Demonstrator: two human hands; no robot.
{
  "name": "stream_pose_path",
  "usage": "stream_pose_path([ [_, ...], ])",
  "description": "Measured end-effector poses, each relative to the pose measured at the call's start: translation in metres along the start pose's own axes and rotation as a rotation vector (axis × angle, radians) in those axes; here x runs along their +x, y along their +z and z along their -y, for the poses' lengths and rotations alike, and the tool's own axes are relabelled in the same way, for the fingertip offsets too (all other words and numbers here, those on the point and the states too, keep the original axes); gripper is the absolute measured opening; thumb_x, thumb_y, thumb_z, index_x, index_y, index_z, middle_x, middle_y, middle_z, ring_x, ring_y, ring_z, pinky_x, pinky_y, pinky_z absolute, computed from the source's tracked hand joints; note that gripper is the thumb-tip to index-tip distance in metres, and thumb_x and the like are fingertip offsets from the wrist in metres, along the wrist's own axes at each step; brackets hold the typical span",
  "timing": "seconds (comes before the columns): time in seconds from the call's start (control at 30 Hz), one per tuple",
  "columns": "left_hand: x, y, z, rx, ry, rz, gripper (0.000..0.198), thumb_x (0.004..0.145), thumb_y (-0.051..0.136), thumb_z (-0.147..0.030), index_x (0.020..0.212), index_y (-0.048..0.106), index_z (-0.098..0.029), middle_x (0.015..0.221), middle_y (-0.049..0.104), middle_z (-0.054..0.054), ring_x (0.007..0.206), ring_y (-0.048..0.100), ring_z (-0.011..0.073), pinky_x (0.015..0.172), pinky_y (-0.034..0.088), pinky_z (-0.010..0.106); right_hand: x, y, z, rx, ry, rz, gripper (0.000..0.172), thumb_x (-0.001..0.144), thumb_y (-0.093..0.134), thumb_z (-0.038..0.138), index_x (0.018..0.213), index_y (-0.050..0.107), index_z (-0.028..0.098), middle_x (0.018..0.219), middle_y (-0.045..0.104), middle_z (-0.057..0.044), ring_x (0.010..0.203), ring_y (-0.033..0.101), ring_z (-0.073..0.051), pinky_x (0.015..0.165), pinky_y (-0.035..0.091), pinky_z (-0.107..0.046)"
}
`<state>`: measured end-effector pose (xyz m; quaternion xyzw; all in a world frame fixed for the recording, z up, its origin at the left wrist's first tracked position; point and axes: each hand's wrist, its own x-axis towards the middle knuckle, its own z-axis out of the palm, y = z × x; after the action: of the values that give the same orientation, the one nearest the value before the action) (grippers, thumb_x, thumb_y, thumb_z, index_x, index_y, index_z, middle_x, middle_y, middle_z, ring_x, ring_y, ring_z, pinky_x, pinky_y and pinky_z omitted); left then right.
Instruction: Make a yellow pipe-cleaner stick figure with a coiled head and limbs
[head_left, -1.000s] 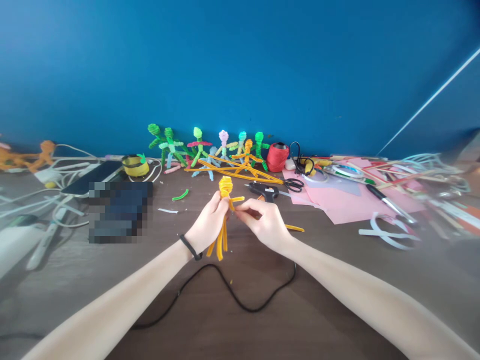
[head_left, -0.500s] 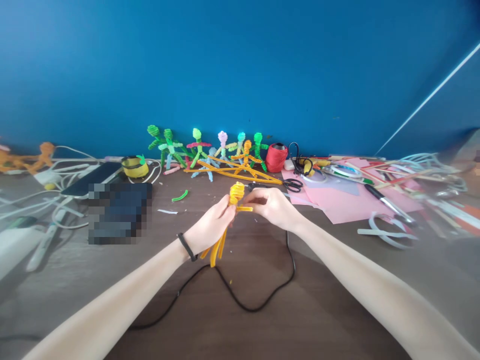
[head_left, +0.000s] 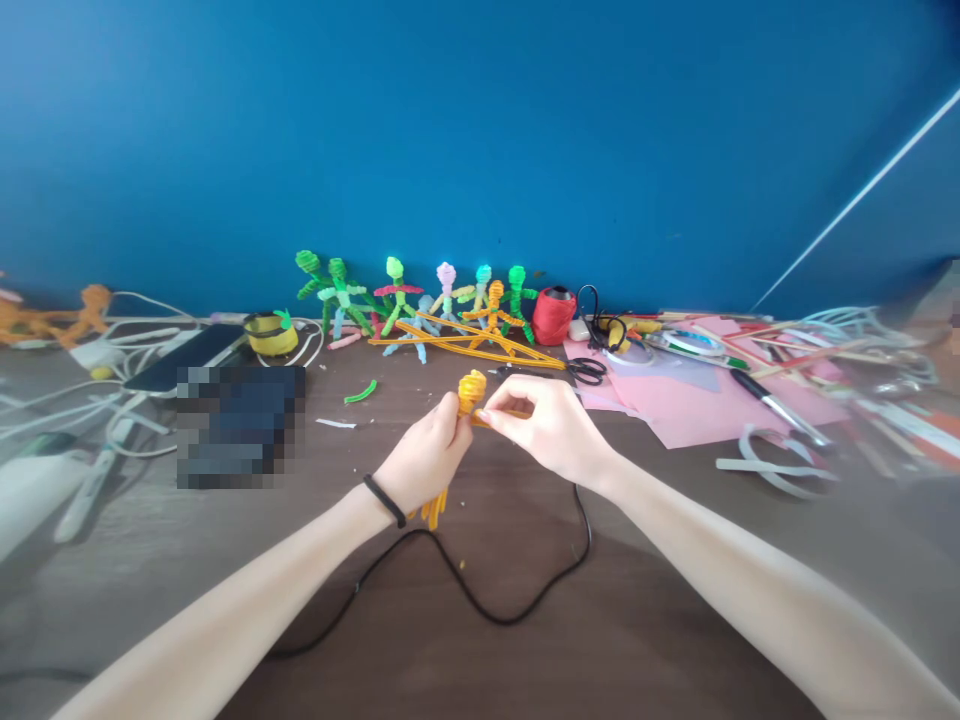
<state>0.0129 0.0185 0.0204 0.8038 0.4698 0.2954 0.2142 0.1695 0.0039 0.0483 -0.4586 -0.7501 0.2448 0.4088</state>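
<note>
A yellow pipe-cleaner figure (head_left: 471, 390) with a coiled round head is held upright above the table. My left hand (head_left: 427, 450) is closed around its body just under the head, and loose yellow strands hang out below the palm. My right hand (head_left: 544, 425) pinches a short yellow pipe-cleaner piece that sticks out sideways at the figure's neck. The fingertips of both hands almost meet there. My palm hides most of the figure's body.
Finished pipe-cleaner figures (head_left: 394, 290) stand along the blue wall. Orange pipe cleaners (head_left: 480, 350), black-handled scissors (head_left: 586, 371) and a red roll (head_left: 553, 318) lie before them. Pink paper (head_left: 675, 405) is at right, a pixelated dark object (head_left: 247, 420) at left, a black cable (head_left: 517, 618) in front.
My right hand has moved left, its fingertips now close to the figure's neck on the side piece. My left hand has turned slightly, and less of the hanging strands shows.
</note>
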Motion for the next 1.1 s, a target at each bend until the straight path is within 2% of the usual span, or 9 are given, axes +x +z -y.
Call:
stream_pose_path([
  [0.1, 0.002, 0.0, 0.001, -0.017, -0.047, -0.052, 0.016, 0.077, 0.033, -0.021, 0.064, 0.024, -0.023, 0.057, 0.035, -0.004, 0.052, 0.037, 0.0115, 0.051, 0.031, 0.024, -0.002, 0.003, 0.002, 0.018, 0.021, 0.012, 0.009, 0.073, 0.054, 0.018, 0.067, 0.06, 0.016, 0.067, 0.062, 0.0, 0.062, 0.057, -0.011, 0.059, 0.043, -0.023],
  [0.27, 0.006, -0.001, 0.005, -0.116, -0.193, -0.074, 0.016, 0.078, 0.032, -0.024, 0.063, 0.026, -0.022, 0.054, 0.037, -0.005, 0.051, 0.038, 0.011, 0.051, 0.031, 0.024, -0.003, 0.011, -0.001, 0.044, 0.021, 0.022, 0.009, 0.074, 0.052, 0.016, 0.069, 0.06, 0.015, 0.068, 0.061, -0.001, 0.062, 0.055, -0.01, 0.058, 0.042, -0.021],
  [0.43, 0.006, -0.002, 0.007, -0.313, -0.294, -0.099, 0.017, 0.08, 0.033, -0.029, 0.065, 0.033, -0.021, 0.055, 0.039, -0.005, 0.052, 0.04, 0.0106, 0.052, 0.032, 0.025, -0.005, 0.018, -0.005, 0.024, -0.044, 0.022, 0.011, 0.075, 0.052, 0.015, 0.071, 0.062, 0.015, 0.068, 0.058, -0.001, 0.062, 0.052, -0.01, 0.057, 0.04, -0.021],
  [0.6, 0.006, -0.002, 0.003, -0.589, -0.318, -0.074, 0.016, 0.078, 0.04, -0.029, 0.066, 0.038, -0.019, 0.057, 0.037, -0.005, 0.052, 0.036, 0.009, 0.053, 0.032, 0.023, -0.006, 0.021, -0.013, -0.012, -0.096, 0.059, 0.014, 0.077, 0.051, 0.015, 0.069, 0.063, 0.016, 0.063, 0.053, 0.0, 0.06, 0.048, -0.01, 0.057, 0.038, -0.022],
  [0.7, 0.007, -0.001, 0.002, -0.753, -0.338, -0.021, 0.013, 0.078, 0.042, -0.029, 0.071, 0.04, -0.019, 0.057, 0.036, -0.006, 0.05, 0.034, 0.0075, 0.051, 0.033, 0.022, -0.004, 0.021, -0.019, 0.019, -0.073, 0.062, 0.014, 0.076, 0.052, 0.016, 0.069, 0.064, 0.016, 0.065, 0.054, -0.001, 0.061, 0.049, -0.01, 0.057, 0.038, -0.022],
  [0.83, 0.008, -0.002, -0.003, -0.877, -0.353, -0.014, 0.011, 0.077, 0.043, -0.027, 0.073, 0.041, -0.017, 0.059, 0.038, -0.006, 0.049, 0.036, 0.0059, 0.05, 0.034, 0.021, -0.003, 0.022, -0.025, 0.148, -0.006, 0.074, 0.011, 0.074, 0.056, 0.021, 0.072, 0.066, 0.016, 0.069, 0.058, -0.001, 0.065, 0.052, -0.011, 0.06, 0.04, -0.023],
  [0.97, 0.008, -0.006, -0.007, -0.903, -0.358, 0.012, 0.01, 0.077, 0.042, -0.026, 0.074, 0.042, -0.016, 0.06, 0.039, -0.005, 0.049, 0.036, 0.0055, 0.051, 0.035, 0.021, -0.002, 0.022, -0.028, 0.252, 0.045, 0.082, 0.011, 0.072, 0.058, 0.024, 0.073, 0.066, 0.015, 0.07, 0.059, 0.0, 0.065, 0.053, -0.011, 0.06, 0.04, -0.022],
  [1.1, 0.005, -0.007, -0.003, -0.78, -0.262, 0.089, 0.011, 0.079, 0.04, -0.027, 0.075, 0.043, -0.017, 0.059, 0.038, -0.005, 0.05, 0.035, 0.0073, 0.051, 0.035, 0.022, 0.001, 0.018, -0.03, 0.246, 0.102, 0.141, 0.015, 0.07, 0.059, 0.027, 0.067, 0.063, 0.013, 0.063, 0.057, 0.001, 0.057, 0.05, -0.009, 0.053, 0.037, -0.02],
])
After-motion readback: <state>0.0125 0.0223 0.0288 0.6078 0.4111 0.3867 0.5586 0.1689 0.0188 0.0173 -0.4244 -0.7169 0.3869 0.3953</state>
